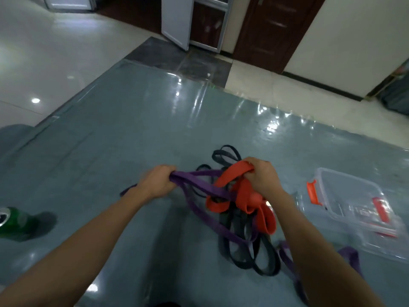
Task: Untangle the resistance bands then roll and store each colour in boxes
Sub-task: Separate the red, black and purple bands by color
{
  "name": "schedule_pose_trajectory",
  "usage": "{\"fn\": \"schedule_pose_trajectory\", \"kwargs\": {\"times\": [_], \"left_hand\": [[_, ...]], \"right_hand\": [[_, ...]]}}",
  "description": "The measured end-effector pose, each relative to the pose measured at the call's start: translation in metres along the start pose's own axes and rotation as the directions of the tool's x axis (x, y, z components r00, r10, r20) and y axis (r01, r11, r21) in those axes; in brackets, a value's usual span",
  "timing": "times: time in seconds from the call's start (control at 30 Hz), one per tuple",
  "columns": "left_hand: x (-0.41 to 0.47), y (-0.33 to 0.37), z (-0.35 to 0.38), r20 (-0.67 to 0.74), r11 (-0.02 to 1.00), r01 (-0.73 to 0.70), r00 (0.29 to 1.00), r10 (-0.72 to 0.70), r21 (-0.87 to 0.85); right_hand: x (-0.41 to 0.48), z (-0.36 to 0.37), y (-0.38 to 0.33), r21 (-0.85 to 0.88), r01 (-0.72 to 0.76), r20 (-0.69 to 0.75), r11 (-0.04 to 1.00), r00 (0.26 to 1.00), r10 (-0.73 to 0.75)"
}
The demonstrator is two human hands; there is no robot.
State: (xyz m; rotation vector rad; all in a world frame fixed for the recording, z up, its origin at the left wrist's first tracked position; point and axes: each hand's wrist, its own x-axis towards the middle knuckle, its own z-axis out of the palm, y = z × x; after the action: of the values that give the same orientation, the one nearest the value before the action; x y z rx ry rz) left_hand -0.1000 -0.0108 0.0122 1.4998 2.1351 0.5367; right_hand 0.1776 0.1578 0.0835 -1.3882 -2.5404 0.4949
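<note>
Left forearm (84, 244), right forearm (321, 251) reach in. Left hand (158, 181) fists purple band (200, 187), right hand (260, 176) fists red band (230, 177). They're tangled with black bands (234, 255) on counter (132, 129), near clear box (354, 191). Probably light, floppy, stretchy, grippy. Hold near crossings and feed loops through.

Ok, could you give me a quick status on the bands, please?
Left hand grips purple band; right hand grips orange band. Black bands tangled beneath.
</note>
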Motion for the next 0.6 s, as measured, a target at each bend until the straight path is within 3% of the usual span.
{"fn": "schedule_pose_trajectory", "kwargs": {"times": [0.3,0.6], "left_hand": [[0.010,0.073,-0.043,-0.165,0.997,-0.075,0.984,0.069,-0.026],[-0.006,0.119,-0.074,-0.295,0.998,-0.069,0.953,0.069,0.009]], "right_hand": [[-0.030,-0.053,0.034,0.178,-0.053,-0.213,0.983,0.973,0.091],[-0.059,-0.095,0.056,0.328,-0.053,-0.310,0.943,0.937,0.160]]}}
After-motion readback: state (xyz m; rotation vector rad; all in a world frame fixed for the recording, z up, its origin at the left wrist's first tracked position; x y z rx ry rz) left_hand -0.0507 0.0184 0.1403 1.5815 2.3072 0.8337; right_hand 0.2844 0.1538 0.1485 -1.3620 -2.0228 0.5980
